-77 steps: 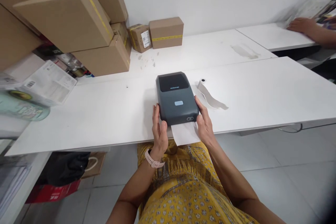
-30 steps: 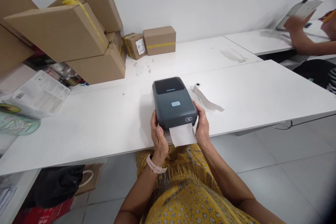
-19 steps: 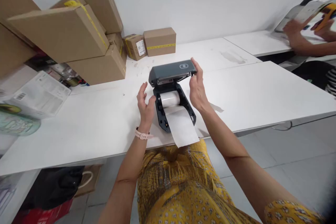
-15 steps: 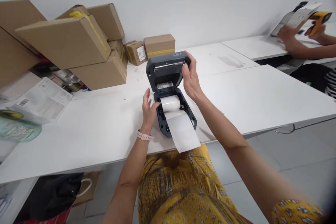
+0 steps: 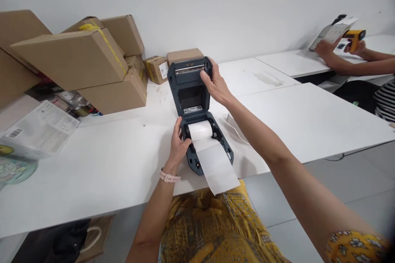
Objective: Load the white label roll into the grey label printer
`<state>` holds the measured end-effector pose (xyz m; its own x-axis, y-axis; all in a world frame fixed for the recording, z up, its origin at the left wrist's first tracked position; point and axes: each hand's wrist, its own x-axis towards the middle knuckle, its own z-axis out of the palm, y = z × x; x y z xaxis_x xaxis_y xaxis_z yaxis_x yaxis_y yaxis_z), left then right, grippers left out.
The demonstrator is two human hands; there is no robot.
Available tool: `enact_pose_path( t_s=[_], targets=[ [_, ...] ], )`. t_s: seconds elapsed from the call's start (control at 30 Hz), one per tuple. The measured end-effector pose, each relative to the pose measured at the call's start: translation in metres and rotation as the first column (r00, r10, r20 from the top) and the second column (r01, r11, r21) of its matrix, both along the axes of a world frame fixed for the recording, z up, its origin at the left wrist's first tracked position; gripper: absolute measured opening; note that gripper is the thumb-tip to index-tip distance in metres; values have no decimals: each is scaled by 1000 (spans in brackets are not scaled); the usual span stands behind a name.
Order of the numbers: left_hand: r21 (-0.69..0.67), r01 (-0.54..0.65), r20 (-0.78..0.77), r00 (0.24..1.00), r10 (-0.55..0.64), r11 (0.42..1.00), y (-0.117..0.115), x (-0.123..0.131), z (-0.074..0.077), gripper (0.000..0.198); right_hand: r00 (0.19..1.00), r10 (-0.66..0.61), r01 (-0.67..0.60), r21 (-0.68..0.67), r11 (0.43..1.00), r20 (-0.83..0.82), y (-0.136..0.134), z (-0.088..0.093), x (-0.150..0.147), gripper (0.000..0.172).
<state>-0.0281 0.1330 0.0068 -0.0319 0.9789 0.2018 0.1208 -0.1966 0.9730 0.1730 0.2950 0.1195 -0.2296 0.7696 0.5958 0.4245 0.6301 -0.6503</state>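
"Swung wider than moments earlier: lid (image 5: 194,96) of the label printer (image 5: 200,116), right hand (image 5: 217,86) pinching its one-o'clock corner."
"And below?"
"White table (image 5: 111,164); left hand (image 5: 179,148) pinches the printer's nine-o'clock side. Right-hand slip could drop the lid onto the paper roll (image 5: 200,130)."

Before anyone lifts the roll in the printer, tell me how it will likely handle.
The roll looks cylindrical, so it would probably roll if set loose on its side. Sunk between the walls of the printer, it may resist a sideways push. Its loose end looks thin and unsupported past the table's edge, so likely floppy.
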Motion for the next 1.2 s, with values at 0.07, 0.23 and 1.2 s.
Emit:
enact_pose_path(
  t_s=[0.07,0.23,1.2],
  targets=[
    [-33,-16,24,1000,17,999,-1,1,2,90,1000,1,0,43,999,-2,-19,0,11,77],
    [-31,-33,37,999,35,999,-5,6,6,90,997,-61,68,158,985,-50,-79,-11,25,46],
    [-1,-59,31,998,59,998,-3,7,4,104,888,442,-389,-300,871,132,-66,29,109,96]
  ],
)
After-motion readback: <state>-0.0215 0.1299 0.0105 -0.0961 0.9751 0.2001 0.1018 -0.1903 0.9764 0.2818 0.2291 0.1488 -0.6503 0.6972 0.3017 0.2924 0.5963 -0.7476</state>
